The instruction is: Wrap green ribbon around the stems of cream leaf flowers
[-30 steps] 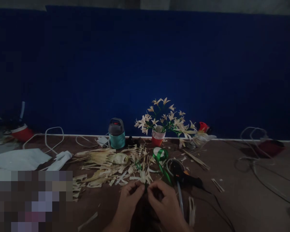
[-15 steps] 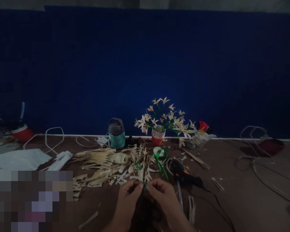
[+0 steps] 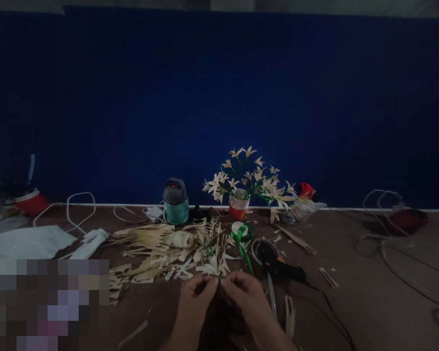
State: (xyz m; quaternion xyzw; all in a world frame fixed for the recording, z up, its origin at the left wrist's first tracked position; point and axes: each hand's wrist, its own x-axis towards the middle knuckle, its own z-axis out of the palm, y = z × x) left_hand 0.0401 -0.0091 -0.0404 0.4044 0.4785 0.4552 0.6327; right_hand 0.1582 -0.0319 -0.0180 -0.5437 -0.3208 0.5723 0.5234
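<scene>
My left hand (image 3: 198, 295) and my right hand (image 3: 243, 292) meet at the front middle of the table, thumbs and forefingers pinched close together. Between the fingertips shows a small bit of green stem (image 3: 219, 282), with a pale husk flower (image 3: 212, 265) just beyond it. How the two join is mostly hidden by the fingers. A roll of green ribbon (image 3: 242, 232) lies past my right hand, its loose end trailing towards me. Right of it, a black glue gun (image 3: 287, 268) rests on the table.
Dried husk strips (image 3: 149, 239) spread across the left middle. Behind stand a teal-and-black container (image 3: 176, 209) and a red paper cup (image 3: 237, 207) holding husk flowers (image 3: 256, 180). White plastic (image 3: 29, 241) lies left; cables (image 3: 395, 273) run at right. A blue panel (image 3: 219, 97) closes off the back.
The pale flower at my fingertips has turned slightly and tipped leftward. Both hands keep their pinch in nearly the same place; the view has shifted slightly.
</scene>
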